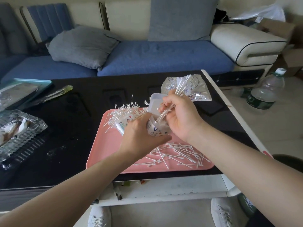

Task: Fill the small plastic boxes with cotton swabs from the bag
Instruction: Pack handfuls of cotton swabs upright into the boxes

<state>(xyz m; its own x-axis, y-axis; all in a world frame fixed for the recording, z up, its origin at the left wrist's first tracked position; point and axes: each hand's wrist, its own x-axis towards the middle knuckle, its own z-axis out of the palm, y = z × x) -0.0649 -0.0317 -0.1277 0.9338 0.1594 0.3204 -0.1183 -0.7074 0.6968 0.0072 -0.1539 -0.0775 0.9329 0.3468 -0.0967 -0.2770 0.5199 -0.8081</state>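
On a black table (70, 128), clear packaging (19, 133) and a blue tray (41, 81) are seen at the left; a bottle (265, 90) is seen on the floor at the right. The box (157, 128) is partly hidden by the left hand (141, 135), which is wrapped round it above the pink tray (105, 148). A bunch of swabs (179, 87) is pinched in the right hand (180, 117), lower ends at the box mouth. A second box (122, 122), crammed with swabs, is just behind. More swabs, loose (177, 154), are strewn on the pink tray; the bag (198, 90) lies beyond the hands.
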